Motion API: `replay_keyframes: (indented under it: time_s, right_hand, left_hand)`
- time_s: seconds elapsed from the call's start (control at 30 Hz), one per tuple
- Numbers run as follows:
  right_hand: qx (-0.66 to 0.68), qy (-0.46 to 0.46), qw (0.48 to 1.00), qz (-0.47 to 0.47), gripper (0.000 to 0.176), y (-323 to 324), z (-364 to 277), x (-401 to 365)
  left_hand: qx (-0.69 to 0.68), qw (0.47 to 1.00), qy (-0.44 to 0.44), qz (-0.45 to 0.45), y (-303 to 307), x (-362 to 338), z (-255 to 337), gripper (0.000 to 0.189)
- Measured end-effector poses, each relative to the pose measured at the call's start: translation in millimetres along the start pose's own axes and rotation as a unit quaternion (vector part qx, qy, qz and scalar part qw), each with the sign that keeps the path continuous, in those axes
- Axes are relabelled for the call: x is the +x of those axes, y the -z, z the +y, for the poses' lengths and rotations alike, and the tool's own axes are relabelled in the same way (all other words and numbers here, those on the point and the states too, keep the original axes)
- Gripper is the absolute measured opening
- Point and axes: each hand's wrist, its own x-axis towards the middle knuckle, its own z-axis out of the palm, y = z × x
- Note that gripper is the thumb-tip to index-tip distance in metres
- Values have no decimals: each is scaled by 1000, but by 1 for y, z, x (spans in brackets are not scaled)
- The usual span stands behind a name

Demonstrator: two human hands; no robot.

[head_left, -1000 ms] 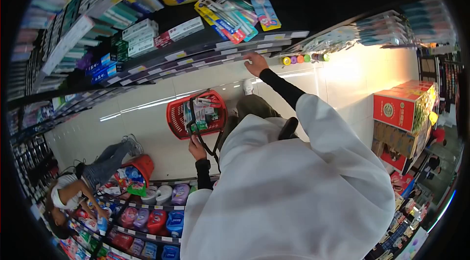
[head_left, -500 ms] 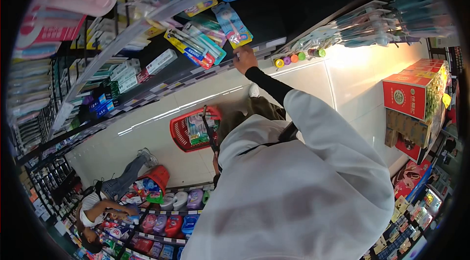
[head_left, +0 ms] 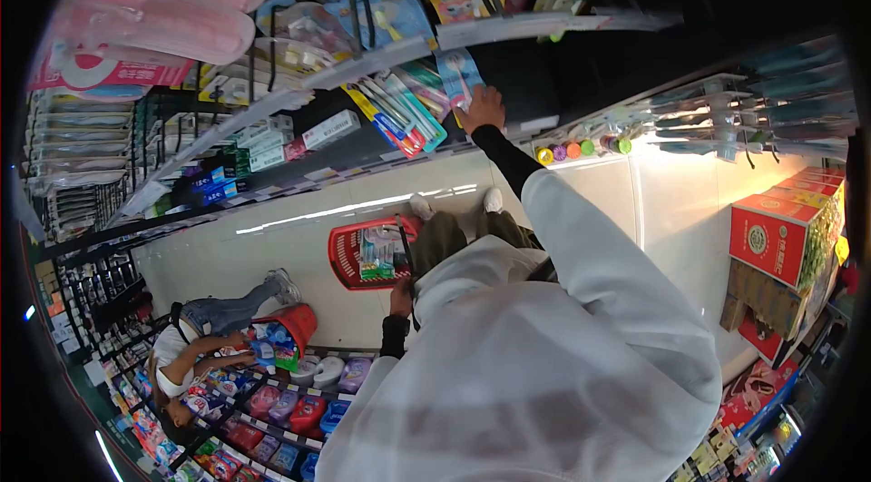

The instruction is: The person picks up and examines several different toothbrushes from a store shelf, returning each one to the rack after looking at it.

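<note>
My right hand (head_left: 484,110) reaches to the shelf, its bent fingers over the lower edge of a blue-backed toothbrush pack (head_left: 459,73). Its fingertips are partly hidden. To the left of that pack, several other toothbrush packs (head_left: 399,110) lie on the dark shelf. Down at my left side, my left hand (head_left: 401,298) is closed at the dark handle (head_left: 406,250) of a red shopping basket (head_left: 343,257). Packaged goods (head_left: 376,250) lie in the basket.
Hanging blister packs (head_left: 386,14) crowd the upper rack behind a clear rail (head_left: 381,63). Small coloured-lid containers (head_left: 572,150) line the shelf's right end. Red boxes (head_left: 771,232) are stacked at right. Another person (head_left: 195,337) bends over a red basket (head_left: 298,326) at lower left.
My right hand has moved onto the lower part of the blue-backed toothbrush pack, covering it. The view has shifted, bringing my left hand into clearer sight. The other person's arms have moved toward their basket.
</note>
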Motion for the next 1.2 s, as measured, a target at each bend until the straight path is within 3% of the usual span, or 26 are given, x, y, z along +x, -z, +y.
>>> replay_keyframes:
  time_s: [0.07,0.17,0.23,0.33,0.43,0.53,0.57,0.63,0.67,0.7,0.77,0.8,0.87,0.93,1.0,1.03,1.1,1.2]
  right_hand:
    - [-29,-15,999,-7,53,1,-5,0]
    - [-63,-48,997,-20,52,-6,-6,6]
    - [-60,-52,997,-13,50,-6,-3,4]
    - [-10,-80,997,-14,50,0,-4,3]
    - [110,-44,993,18,48,32,-2,-1]
    - [130,-37,991,-25,47,64,7,-13]
    - [125,-34,991,-29,47,68,15,-23]
    - [293,-136,939,-122,46,76,26,-48]
    - [328,-117,930,-121,43,87,23,-64]
    - [310,-30,947,-79,41,112,12,-79]
    - [323,2,944,-60,41,139,-8,-104]
    - [322,1,945,-65,41,149,-17,-113]
    - [322,125,938,-29,37,167,-27,-119]
    - [384,110,914,-75,34,176,-26,-119]
    - [493,56,859,-125,25,178,-23,-115]
    - [495,61,858,-126,25,178,-23,-109]
    - [605,4,790,-103,27,182,-26,-91]
    - [612,62,779,-122,28,203,-52,-62]
  left_hand:
    - [148,986,-75,-20,4,7,34,24]
    - [289,942,-139,-97,18,37,35,21]
    - [299,938,-103,-145,29,41,63,22]
    - [362,920,-85,-121,34,41,62,26]
    - [462,860,-159,-146,32,39,50,25]
    - [478,859,-136,-123,34,48,85,27]
    - [358,915,-185,-10,35,48,135,29]
    - [182,946,-266,17,36,58,228,28]
    - [89,951,-294,28,29,69,262,27]
    - [-73,958,-277,0,15,86,282,30]
    - [-335,917,-182,-114,0,94,345,31]
    - [-272,936,-188,-120,1,105,357,31]
    - [-215,949,-196,-122,2,111,386,32]
    - [-342,897,-270,-78,4,94,415,27]
    - [-362,891,-260,-89,6,91,412,27]
    - [-377,885,-252,-106,10,92,413,27]
    - [-382,887,-230,-123,17,82,411,27]
    - [-385,889,-223,-113,27,67,418,28]
